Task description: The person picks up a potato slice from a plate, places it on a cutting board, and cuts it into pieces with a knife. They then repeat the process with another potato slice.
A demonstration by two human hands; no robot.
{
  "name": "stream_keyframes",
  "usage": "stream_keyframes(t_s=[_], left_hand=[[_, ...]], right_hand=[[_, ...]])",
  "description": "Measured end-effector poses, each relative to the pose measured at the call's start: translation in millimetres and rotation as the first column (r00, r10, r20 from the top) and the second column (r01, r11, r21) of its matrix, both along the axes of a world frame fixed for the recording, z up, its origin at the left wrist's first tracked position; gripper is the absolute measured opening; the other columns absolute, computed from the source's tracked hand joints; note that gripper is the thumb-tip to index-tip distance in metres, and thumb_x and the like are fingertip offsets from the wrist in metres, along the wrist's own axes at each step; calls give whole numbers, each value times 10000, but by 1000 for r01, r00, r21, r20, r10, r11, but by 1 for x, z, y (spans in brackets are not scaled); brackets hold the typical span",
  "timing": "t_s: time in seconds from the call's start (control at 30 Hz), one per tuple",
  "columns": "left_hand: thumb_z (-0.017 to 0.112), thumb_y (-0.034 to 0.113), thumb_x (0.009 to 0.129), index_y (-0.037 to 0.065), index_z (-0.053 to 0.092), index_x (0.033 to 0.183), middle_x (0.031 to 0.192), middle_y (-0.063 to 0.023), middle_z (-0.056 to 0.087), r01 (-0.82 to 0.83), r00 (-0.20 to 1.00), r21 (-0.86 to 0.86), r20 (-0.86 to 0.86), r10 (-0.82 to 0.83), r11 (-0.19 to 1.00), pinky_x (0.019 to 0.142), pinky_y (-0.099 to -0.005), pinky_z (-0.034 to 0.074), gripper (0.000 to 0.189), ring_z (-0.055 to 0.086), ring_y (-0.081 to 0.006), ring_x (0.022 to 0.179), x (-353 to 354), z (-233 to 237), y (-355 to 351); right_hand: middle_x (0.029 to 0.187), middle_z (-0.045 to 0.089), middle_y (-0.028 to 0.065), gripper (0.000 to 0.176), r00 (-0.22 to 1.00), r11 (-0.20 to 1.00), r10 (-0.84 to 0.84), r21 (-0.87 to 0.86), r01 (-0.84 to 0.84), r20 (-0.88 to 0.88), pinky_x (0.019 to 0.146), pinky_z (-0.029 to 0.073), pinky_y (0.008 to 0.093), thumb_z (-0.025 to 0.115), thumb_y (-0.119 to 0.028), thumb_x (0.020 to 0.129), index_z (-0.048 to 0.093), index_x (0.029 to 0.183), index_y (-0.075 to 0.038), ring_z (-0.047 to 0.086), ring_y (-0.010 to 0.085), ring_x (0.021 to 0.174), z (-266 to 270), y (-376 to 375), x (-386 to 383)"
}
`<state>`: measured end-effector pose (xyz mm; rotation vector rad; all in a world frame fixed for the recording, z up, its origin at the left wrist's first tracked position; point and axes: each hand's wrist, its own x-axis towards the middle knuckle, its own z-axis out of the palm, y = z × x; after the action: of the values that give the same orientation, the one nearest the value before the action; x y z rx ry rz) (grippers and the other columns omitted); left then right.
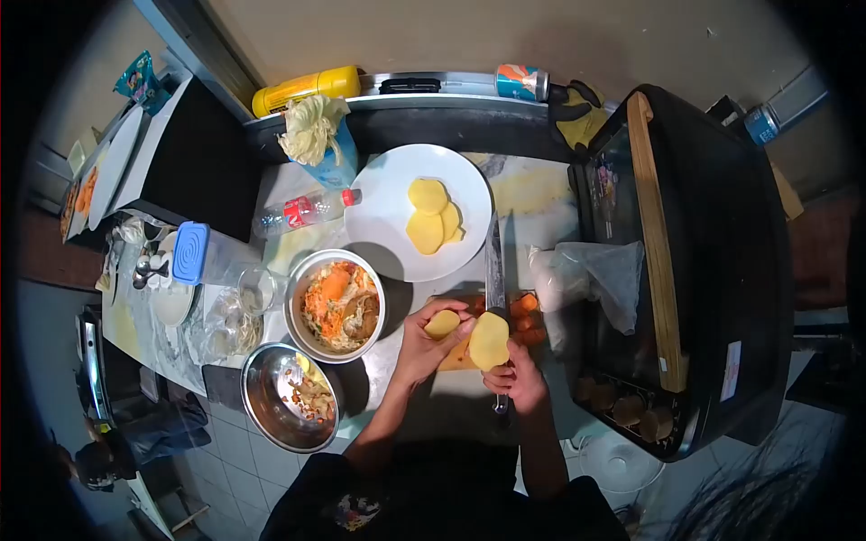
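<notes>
Your left hand (419,350) gripped a small yellow slice (441,325); just beside it, your right hand (526,377) pinched a larger slice (489,342) over the knife (494,270).

The person wears a black shirt (451,496), so dark that its folds hardly show. The left sleeve (317,487) and right sleeve (582,511) are the same plain black, loose and wide at the opening, and end above the bare forearms. On the wearer's left side of the shirt sits a small printed patch (357,511), mostly pale with touches of warmer colour (its motif is too blurred to make out). The forearms are slim and narrow toward the wrists; the left hand (422,350) and right hand (525,379) are bare.
</notes>
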<state>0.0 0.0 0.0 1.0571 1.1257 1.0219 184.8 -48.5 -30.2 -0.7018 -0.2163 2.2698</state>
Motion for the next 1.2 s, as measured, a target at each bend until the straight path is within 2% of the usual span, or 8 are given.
stream_keyframes(t_s=[0.5, 0.7, 0.8, 0.87, 0.9, 0.97, 1.0, 1.2], left_hand=[[694, 110, 872, 9, 641, 1015, 893, -38, 656, -38, 993, -123, 110, 52, 992, 674, -230, 492, 183, 597, -83, 766, -1, -10, 6], [688, 141, 882, 4, 638, 1033, 904, -55, 659, -64, 995, -137, 68, 74, 988, 678, -234, 494, 210, 600, -94, 757, -7, -11, 1], [618, 187, 937, 22, 613, 1084, 884, -32, 643, -82, 988, -176, 118, 104, 981, 654, -203, 471, 221, 560, -68, 731, -7, -10, 0], [498, 310, 994, 41, 578, 1168, 937, -31, 623, 2, 954, -340, 282, 100, 940, 717, -232, 475, 330, 562, -86, 798, -12, -2, 1], [498, 310, 994, 41, 578, 1168, 937, -31, 623, 2, 953, -338, 285, 101, 941, 717, -232, 475, 330, 562, -86, 798, -14, -3, 2], [371, 403, 1019, 56, 538, 1225, 989, -31, 604, 210, 729, -473, 659, 185, 856, 795, -261, 469, 437, 561, -109, 882, -18, -10, 1], [310, 421, 1026, 60, 534, 1223, 1037, -46, 606, 227, 702, -429, 694, 159, 874, 854, -284, 466, 468, 567, -129, 944, -17, -14, 0], [294, 398, 1031, 80, 486, 1255, 1115, -84, 584, 153, 800, -402, 586, 125, 903, 927, -346, 463, 434, 566, -195, 1056, -3, -9, -13]], right_hand=[[563, 278, -70, 494, 1000, 995, -5, 95, 5, -1, 391, 232, 212, 487, -487, 945, 542, 1083, -15, 242, 41, 412, 13, -7, -2], [566, 313, -71, 305, 1000, 998, -19, -58, 19, -7, 392, 257, 207, 598, -449, 908, 490, 955, -168, 280, 43, 414, 2, -9, 6], [570, 309, -74, 298, 985, 975, -16, -218, 54, 171, 396, 251, 204, 651, -374, 893, 489, 1007, -152, 282, 41, 421, 14, -8, 1], [584, 348, -70, 274, 784, 973, -201, 29, 227, 587, 397, 254, 203, 692, -271, 873, 522, 1019, -113, 305, 35, 424, 45, -7, -16], [584, 348, -70, 274, 783, 974, -201, 32, 225, 589, 397, 254, 203, 692, -271, 873, 522, 1019, -113, 305, 35, 424, 51, -7, -17], [603, 401, -60, 234, 724, 981, -183, 170, 92, 665, 403, 267, 206, 704, -212, 863, 569, 997, -75, 357, 24, 454, 59, -6, -19], [689, 549, -20, 222, 703, 984, -107, 178, -29, 703, 470, 386, 222, 699, -219, 868, 620, 976, -42, 497, 50, 546, 60, -2, -16], [839, 677, 63, 373, 528, 889, -290, 429, -161, 798, 699, 500, 291, 720, -296, 839, 638, 1035, 10, 633, 128, 772, 42, 7, -45]])
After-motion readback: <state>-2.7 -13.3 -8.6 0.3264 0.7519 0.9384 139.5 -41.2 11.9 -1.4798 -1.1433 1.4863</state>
